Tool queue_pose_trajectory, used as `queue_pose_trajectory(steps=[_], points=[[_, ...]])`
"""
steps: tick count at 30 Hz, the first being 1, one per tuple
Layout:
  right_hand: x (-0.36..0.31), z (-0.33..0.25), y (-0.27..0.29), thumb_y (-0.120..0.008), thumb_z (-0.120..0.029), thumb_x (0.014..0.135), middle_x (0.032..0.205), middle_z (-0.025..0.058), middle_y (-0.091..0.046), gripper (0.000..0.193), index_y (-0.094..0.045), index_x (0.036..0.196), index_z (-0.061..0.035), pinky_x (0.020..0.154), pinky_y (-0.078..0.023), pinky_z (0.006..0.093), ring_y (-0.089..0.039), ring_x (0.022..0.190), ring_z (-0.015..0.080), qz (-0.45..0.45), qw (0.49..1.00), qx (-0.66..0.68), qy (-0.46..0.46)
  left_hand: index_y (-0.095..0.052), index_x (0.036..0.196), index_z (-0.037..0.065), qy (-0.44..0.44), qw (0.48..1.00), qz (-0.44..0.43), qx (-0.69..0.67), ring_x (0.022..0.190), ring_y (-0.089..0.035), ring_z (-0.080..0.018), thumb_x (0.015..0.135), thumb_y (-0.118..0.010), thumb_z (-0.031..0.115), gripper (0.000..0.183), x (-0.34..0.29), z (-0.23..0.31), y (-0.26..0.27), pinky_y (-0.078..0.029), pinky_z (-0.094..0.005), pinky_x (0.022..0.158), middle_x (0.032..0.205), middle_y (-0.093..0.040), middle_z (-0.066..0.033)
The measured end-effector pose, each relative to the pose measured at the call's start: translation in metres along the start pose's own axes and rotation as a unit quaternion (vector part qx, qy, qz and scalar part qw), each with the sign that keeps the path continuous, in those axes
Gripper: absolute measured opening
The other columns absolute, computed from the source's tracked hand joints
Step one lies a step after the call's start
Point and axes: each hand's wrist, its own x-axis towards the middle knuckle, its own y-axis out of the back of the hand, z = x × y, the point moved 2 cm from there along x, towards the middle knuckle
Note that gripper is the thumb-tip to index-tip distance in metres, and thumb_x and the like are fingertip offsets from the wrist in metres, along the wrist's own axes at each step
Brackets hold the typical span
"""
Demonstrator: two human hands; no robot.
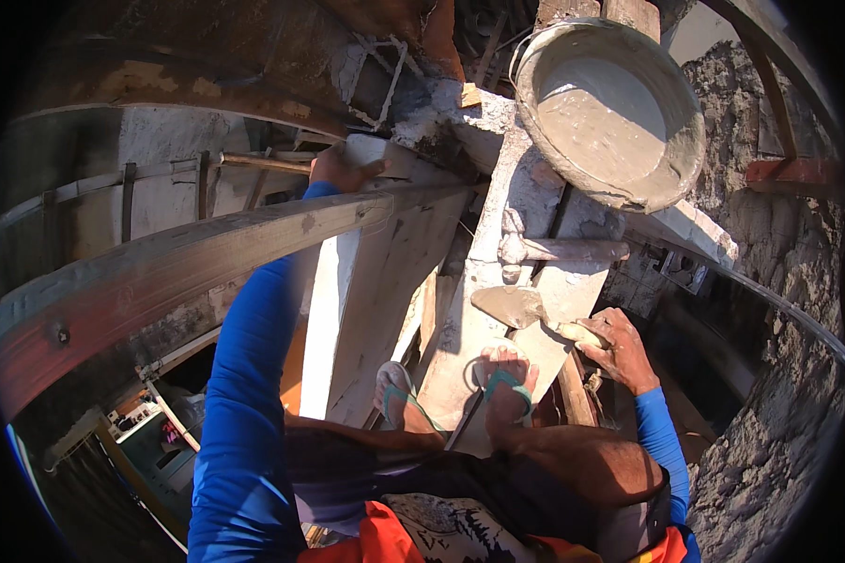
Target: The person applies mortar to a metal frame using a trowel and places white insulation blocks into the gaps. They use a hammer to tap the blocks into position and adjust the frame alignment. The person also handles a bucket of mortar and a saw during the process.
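My right hand (622, 349) is closed around the pale handle of a pointed trowel (509, 306). The trowel's mortar-smeared blade lies low over the planks, just in front of my right foot. Beyond it rests a hammer (573, 250), caked with dried mortar, its head to the left. Farther off stands a round bucket (683, 141) with wet grey mortar (620, 122) inside. My left arm reaches forward under a wooden beam (197, 242). My left hand (340, 173) rests against a whitish block (374, 148), thumb stretched out to the right; its other fingers are partly hidden.
My feet, in green-strapped flip-flops (509, 383), stand on mortar-stained planks (455, 375). A tall pale panel (385, 272) rises left of them. Rough mortared wall (779, 394) runs along the right. Gaps beside the planks open onto lower, shadowed space. Rusty metal sheeting (188, 56) hangs at the far left.
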Motion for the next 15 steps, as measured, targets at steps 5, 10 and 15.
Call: queue_pose_trajectory(steps=[5, 10, 15], points=[[0.01, -0.01, 0.004, -0.079, -0.021, 0.081, 0.102, 0.0101, -0.065, 0.037, -0.072, 0.114, -0.0065, 0.086, -0.05, 0.04, -0.059, 0.095, 0.0299, 0.028, 0.993, -0.079, 0.079, -0.064, 0.12, -0.007, 0.066, 0.995, -0.053, -0.061, 0.106, -0.07, -0.0349, 0.067, -0.088, 0.058, 0.087, -0.013, 0.018, 0.006, -0.054, -0.0419, 0.095, 0.114, -0.071, -0.0249], [0.026, -0.016, -0.006, -0.08, -0.02, 0.082, 0.102, 0.0118, -0.067, 0.037, -0.07, 0.115, -0.0059, 0.084, -0.051, 0.042, -0.061, 0.096, 0.0315, 0.071, 0.977, -0.123, 0.159, -0.065, 0.114, -0.005, -0.019, 0.988, 0.053, -0.144, 0.097, -0.073, -0.0278, 0.067, -0.091, 0.05, 0.077, -0.028, 0.008, -0.007, -0.056, -0.0375, 0.088, 0.1, -0.074, -0.0194], [0.044, -0.015, -0.026, -0.079, -0.02, 0.084, 0.11, 0.0142, -0.066, 0.041, -0.066, 0.119, -0.0056, 0.092, -0.051, 0.0432, -0.061, 0.105, 0.0343, 0.012, 0.976, -0.124, 0.177, -0.061, 0.122, -0.001, -0.127, 0.975, 0.14, -0.12, 0.107, -0.069, -0.0293, 0.068, -0.087, 0.057, 0.084, -0.011, -0.051, -0.045, -0.055, -0.0378, 0.09, 0.117, -0.069, -0.0194]])
